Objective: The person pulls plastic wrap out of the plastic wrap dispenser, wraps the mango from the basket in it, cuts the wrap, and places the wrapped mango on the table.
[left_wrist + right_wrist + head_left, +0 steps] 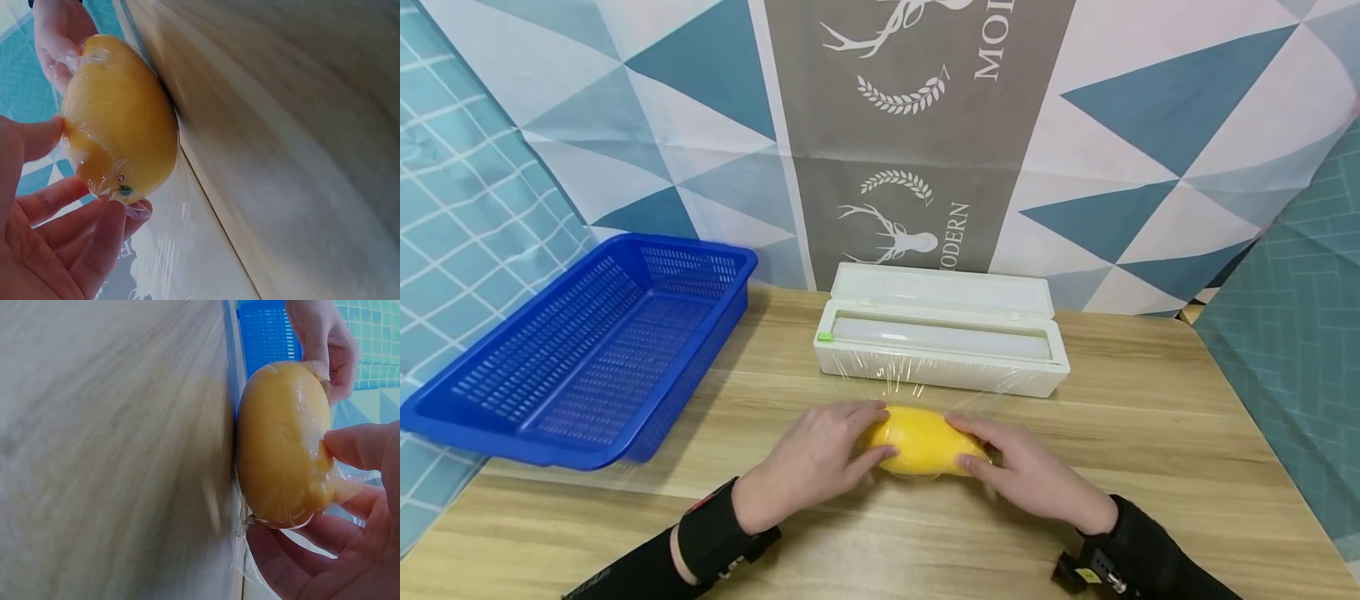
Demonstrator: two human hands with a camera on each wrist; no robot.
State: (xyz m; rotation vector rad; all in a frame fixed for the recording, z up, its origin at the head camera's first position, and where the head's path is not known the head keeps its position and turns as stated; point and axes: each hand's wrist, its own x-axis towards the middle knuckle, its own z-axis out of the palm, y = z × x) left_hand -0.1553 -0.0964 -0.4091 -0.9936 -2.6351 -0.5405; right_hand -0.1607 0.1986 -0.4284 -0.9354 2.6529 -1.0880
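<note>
A yellow mango [919,440], with clear cling film around it, is at the front middle of the table. My left hand [823,450] grips its left end, thumb in front and fingers behind. At the right end, my right hand [1026,467] pinches it between thumb and fingers. The left wrist view shows wrinkled film [119,169] over the mango's near end. Clear film also stretches from the mango back to a white cling film dispenser [940,377], whose lid [943,290] stands raised. Inside the dispenser lies a film roll [940,336].
A blue plastic basket [692,379] stands at the left of the wooden table [1157,400]. The dispenser sits just behind my hands, with a small green slider [825,337] at its left end. Patterned cloth [917,125] hangs at the back.
</note>
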